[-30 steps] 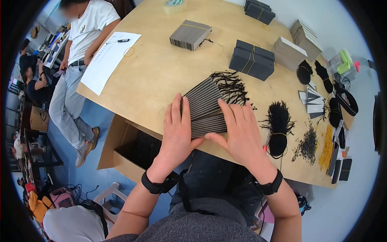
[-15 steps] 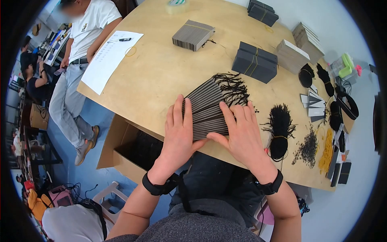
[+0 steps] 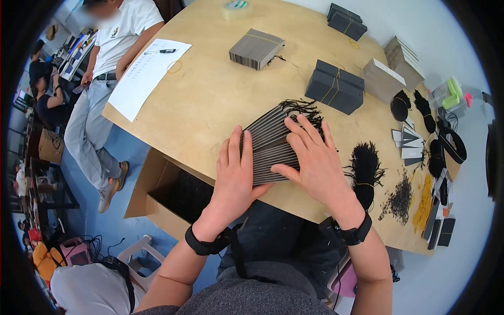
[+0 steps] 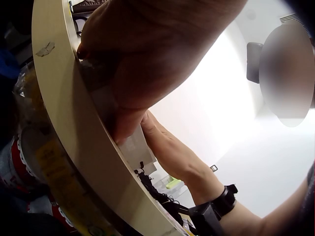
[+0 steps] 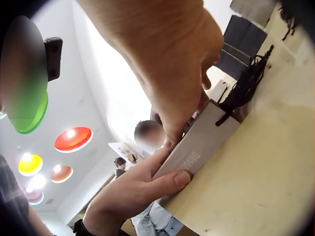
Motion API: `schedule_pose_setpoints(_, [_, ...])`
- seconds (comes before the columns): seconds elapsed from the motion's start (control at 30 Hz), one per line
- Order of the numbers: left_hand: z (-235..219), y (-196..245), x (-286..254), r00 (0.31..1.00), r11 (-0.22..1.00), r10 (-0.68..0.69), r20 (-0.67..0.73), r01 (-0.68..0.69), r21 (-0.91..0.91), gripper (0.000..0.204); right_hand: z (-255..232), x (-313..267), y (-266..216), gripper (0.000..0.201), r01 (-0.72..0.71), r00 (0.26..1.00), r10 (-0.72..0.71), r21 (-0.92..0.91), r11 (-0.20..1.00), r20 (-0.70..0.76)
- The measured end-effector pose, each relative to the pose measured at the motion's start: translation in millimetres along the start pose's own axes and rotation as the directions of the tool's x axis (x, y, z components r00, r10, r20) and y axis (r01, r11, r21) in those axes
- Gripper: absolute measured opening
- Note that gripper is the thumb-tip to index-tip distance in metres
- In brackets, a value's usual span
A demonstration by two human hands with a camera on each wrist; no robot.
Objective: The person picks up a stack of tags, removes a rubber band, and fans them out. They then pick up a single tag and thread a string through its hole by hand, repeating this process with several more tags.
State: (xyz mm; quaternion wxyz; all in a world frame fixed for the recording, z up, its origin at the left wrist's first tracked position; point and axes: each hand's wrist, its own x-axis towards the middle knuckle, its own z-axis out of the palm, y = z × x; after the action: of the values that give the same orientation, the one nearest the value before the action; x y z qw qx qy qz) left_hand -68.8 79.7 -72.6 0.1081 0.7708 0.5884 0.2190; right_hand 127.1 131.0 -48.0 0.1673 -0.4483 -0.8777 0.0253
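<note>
Grey cards (image 3: 270,149) stand on edge in a fanned row on the table (image 3: 205,100), close to its near edge, and here are both hands right on them. The left hand (image 3: 232,176) lies along their left side, fingers straight and close together; the right wrist view has its thumb flat on the printed face of the end card. Over on their right side, the right hand (image 3: 319,165) is spread wide, fingers slightly bent, thumb resting on top of the cards; neither hand closes into a fist. Black strings (image 3: 304,108) spill out at the far end of the cards, just by the right fingertips. Beyond the cards sits a banded grey stack (image 3: 256,48); beyond and to their right, banded black blocks (image 3: 334,86). Right of them lies a black string bundle (image 3: 366,165). Farther left of the cards, a pen (image 3: 161,51) rests on white paper (image 3: 147,81).
</note>
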Motion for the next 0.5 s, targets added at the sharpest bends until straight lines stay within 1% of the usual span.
schedule_pose_setpoints(0.2, [-1,1,1,1.0,1.0,-0.018,0.021,0.018,-0.007,0.109,-1,-3,-1,0.063,-0.016,1.0,0.016,0.019,1.0,0.006])
schedule_pose_setpoints(0.33, [0,0,0,1.0,1.0,-0.008,0.006,0.009,-0.006,0.108,-3,-1,-2,0.064,-0.019,1.0,0.019,0.016,1.0,-0.003])
schedule_pose_setpoints(0.4, [1,-1,0,1.0,0.999,-0.007,-0.004,0.006,-0.041,0.109,-6,2,-3,0.064,-0.02,1.0,0.02,0.024,1.0,-0.005])
schedule_pose_setpoints(0.47, [0,-1,0,1.0,0.999,-0.004,-0.01,0.003,-0.044,0.109,-8,10,-1,0.067,-0.05,0.999,0.051,0.132,0.99,-0.004])
schedule_pose_setpoints(0.5, [0,-1,0,1.0,0.999,0.001,-0.01,-0.002,-0.047,0.108,-7,15,1,0.067,-0.048,0.999,0.049,0.132,0.99,-0.007])
